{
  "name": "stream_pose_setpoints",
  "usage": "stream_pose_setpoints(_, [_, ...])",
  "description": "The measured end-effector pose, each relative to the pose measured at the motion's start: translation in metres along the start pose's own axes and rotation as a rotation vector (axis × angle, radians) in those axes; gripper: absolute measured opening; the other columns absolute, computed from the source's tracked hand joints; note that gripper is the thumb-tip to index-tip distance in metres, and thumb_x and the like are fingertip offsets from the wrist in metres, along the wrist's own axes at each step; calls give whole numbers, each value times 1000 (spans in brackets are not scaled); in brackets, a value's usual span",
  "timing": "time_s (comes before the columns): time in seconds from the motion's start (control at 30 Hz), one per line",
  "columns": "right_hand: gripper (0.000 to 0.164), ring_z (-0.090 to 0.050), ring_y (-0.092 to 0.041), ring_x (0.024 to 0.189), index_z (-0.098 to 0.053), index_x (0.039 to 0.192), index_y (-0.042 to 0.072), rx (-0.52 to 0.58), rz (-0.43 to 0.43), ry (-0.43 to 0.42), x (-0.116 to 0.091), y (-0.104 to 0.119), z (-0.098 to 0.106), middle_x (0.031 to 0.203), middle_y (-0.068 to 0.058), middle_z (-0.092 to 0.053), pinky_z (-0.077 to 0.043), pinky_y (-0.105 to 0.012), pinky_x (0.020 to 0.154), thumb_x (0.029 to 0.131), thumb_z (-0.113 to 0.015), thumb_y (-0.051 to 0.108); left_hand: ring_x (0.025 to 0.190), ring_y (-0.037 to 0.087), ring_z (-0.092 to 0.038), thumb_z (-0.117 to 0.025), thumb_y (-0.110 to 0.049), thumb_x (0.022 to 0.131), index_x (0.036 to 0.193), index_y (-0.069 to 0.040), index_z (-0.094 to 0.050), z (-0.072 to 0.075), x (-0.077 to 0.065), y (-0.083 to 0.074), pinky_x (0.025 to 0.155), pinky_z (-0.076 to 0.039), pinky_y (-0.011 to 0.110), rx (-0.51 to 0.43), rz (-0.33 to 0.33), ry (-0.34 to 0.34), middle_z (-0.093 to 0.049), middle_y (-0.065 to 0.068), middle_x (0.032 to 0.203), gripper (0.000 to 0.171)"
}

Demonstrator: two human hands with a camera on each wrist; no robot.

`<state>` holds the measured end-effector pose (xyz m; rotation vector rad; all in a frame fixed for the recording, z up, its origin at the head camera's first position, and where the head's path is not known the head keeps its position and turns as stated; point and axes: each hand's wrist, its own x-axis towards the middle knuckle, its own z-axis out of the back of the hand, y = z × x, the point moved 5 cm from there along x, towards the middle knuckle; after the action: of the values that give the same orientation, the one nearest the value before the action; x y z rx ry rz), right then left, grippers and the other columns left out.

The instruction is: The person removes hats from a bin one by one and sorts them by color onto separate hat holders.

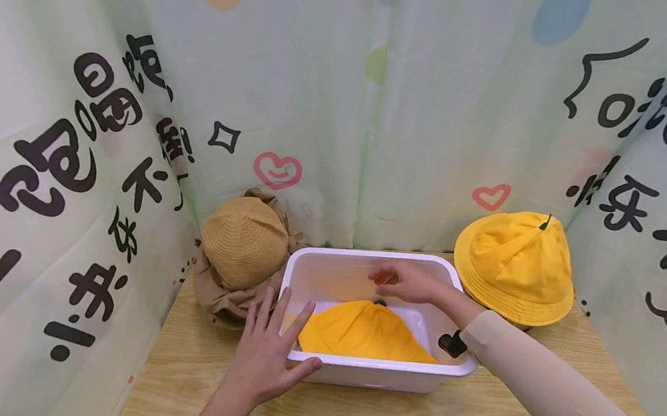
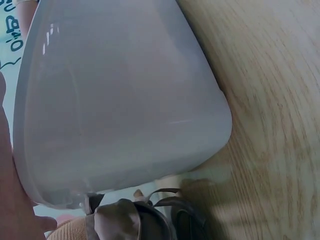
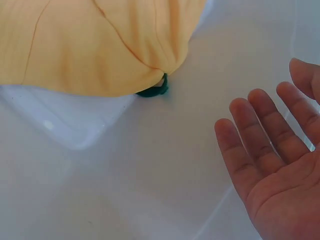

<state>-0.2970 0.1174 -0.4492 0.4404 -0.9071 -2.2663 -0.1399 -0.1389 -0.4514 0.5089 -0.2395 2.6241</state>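
A yellow hat [image 1: 360, 332] with a dark green tip lies inside a white plastic bin [image 1: 380, 379]. My right hand [image 1: 403, 281] hovers inside the bin near the hat's tip and holds nothing. In the right wrist view its fingers [image 3: 257, 135] are spread slightly, apart from the hat [image 3: 100, 45]. My left hand [image 1: 271, 348] is at the bin's left front corner with fingers spread. The left wrist view shows mostly the bin's outer wall [image 2: 125, 100], with part of the hand at the left edge.
A straw-coloured hat [image 1: 245, 240] sits on brown fabric hats [image 1: 218, 293] left of the bin. Another yellow hat [image 1: 516, 264] with a green tip stands to its right. Printed curtains [image 1: 311, 103] enclose the wooden table [image 1: 163, 385] at the back and sides.
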Motion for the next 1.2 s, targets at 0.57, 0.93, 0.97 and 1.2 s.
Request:
stream_pose_setpoints(0.57, [33, -66, -28, 102, -66, 119, -2, -157, -97, 101, 3, -23, -16, 111, -15, -71, -54, -44, 91, 93, -69, 16, 147, 51, -21, -44, -81, 86, 159, -37, -24, -6, 6, 0, 112, -24, 69, -11, 68, 66, -21, 22, 163, 88])
stream_pose_setpoints(0.93, [39, -63, -31, 106, -64, 123, -3, -228, -208, 261, 1, -30, -24, 118, -18, -67, -51, -45, 94, 92, -70, 20, 146, 52, -20, -47, -79, 86, 156, -36, -31, -9, 5, 1, 112, -24, 69, -28, 77, 65, -19, 22, 163, 84])
stream_pose_setpoints(0.97, [41, -63, -31, 106, -63, 125, -2, -221, -241, 286, 1, -32, -25, 119, -18, -66, -52, -46, 93, 92, -70, 21, 146, 52, -20, -47, -80, 86, 156, -37, -31, -9, 5, 1, 112, -24, 69, -29, 77, 68, -19, 22, 164, 84])
stream_pose_setpoints(1.2, [51, -56, -27, 106, -56, 139, 10, -185, -478, 446, -4, -42, -36, 132, -10, -57, -52, -54, 89, 93, -68, 32, 146, 53, -20, -47, -80, 85, 156, -38, -32, -10, 5, 1, 112, -24, 70, -37, 80, 70, -18, 22, 164, 83])
